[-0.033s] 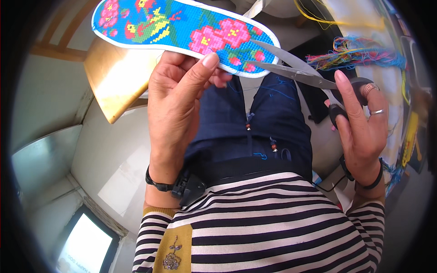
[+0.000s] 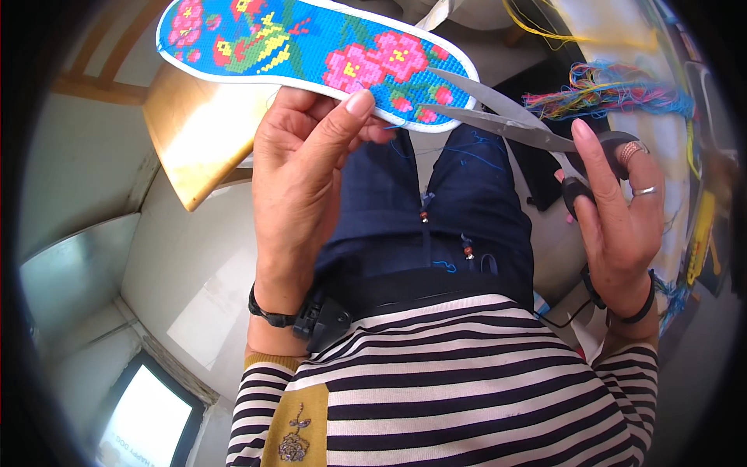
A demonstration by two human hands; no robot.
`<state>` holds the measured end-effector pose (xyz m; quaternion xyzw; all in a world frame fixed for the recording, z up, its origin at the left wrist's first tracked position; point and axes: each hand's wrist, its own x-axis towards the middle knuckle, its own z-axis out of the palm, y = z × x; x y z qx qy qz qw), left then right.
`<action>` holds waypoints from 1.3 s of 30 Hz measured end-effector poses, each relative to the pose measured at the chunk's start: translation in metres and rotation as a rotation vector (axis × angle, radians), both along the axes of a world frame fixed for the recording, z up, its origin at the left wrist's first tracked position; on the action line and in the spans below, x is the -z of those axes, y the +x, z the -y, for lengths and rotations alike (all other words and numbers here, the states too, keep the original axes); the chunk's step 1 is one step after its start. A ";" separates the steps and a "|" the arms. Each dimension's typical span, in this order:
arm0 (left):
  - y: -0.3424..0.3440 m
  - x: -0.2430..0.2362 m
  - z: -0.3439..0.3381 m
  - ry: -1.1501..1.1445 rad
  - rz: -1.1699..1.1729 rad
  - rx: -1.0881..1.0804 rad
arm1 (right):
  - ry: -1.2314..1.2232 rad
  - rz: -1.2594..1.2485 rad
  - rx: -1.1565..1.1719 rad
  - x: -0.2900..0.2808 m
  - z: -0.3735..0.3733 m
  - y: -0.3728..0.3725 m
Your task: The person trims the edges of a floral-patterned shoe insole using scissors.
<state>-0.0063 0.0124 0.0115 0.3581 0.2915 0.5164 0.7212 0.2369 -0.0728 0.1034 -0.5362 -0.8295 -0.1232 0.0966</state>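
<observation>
My left hand (image 2: 311, 140) pinches the lower edge of an embroidered insole (image 2: 311, 47) between thumb and fingers. The insole is blue with pink flowers, green leaves, a yellow and green patterned figure, and a white border. In my right hand (image 2: 615, 202) are scissors (image 2: 513, 128) with dark handles, fingers through the loops. Their blades stand apart, the tips over the insole's right end; whether they touch it I cannot tell. A short blue thread (image 2: 397, 126) shows at the insole's lower edge, just right of my left fingertips.
A tangled bundle of coloured thread (image 2: 607, 92) lies on a pale surface at the right. Yellow threads (image 2: 545, 31) hang above it. Loose blue thread bits (image 2: 475, 156) rest on my dark trousers (image 2: 366, 194). At the left is a wooden stool or chair seat (image 2: 194, 132).
</observation>
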 end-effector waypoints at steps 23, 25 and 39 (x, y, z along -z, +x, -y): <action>0.001 -0.003 0.000 -0.018 -0.029 0.005 | -0.090 0.108 -0.040 -0.011 -0.003 -0.001; -0.003 -0.001 -0.002 -0.005 -0.026 0.044 | -0.108 0.113 -0.042 -0.011 -0.003 -0.002; -0.005 -0.003 -0.003 -0.162 0.028 0.066 | -0.328 -0.459 0.115 0.010 -0.005 -0.003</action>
